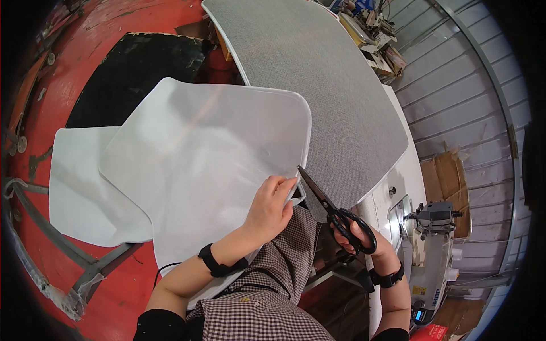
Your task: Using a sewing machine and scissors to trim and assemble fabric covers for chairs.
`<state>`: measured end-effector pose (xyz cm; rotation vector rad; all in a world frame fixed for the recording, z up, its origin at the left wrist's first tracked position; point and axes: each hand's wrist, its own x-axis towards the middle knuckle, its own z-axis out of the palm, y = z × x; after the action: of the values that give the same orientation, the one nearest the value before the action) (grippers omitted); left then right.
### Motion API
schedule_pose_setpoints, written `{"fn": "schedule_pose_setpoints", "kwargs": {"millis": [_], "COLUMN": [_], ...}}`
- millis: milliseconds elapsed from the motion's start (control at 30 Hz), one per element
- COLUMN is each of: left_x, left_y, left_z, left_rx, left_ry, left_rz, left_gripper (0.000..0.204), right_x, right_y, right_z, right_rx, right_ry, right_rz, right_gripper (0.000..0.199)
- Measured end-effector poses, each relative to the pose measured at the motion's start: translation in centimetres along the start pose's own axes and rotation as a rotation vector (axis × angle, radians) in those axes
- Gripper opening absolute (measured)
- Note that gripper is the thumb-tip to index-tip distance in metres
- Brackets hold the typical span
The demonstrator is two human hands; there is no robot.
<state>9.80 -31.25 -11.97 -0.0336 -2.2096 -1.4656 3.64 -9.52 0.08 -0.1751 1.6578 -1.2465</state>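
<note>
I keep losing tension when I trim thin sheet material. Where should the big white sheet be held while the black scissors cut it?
Probably pinch the big white sheet at its near edge, just left of the black scissors, as the left hand does. The blades point at that edge from the right, and the rest of the sheet hangs unsupported.

white sheet [193, 165] corner: under left hand [270, 207] | sewing machine [432, 256]: partly cut off
</note>
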Motion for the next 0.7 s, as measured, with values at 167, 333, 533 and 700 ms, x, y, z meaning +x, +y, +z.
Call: {"fn": "schedule_pose_setpoints", "kwargs": {"millis": [167,333,533,700], "left_x": [0.0,0.0,0.1,0.1], "left_y": [0.0,0.0,0.1,0.2], "left_z": [0.0,0.0,0.0,0.1], "left_rx": [0.01,0.008,0.002,0.013], "left_ry": [0.0,-0.001,-0.009,-0.007], "left_rz": [0.01,0.013,0.009,0.014], "left_gripper": [0.046,0.045,0.045,0.044], "right_x": [0.1,0.3,0.4,0.5], "right_y": [-0.8,-1.5,-2.2,-3.6], "right_z": [0.0,-0.8,-2.3,-3.0], "right_rx": [-0.054,-0.184,-0.325,-0.395], "right_ry": [-0.013,-0.02,-0.026,-0.07], "right_rz": [0.002,-0.003,0.025,0.084], "right_gripper": [0.058,0.057,0.059,0.059]}}
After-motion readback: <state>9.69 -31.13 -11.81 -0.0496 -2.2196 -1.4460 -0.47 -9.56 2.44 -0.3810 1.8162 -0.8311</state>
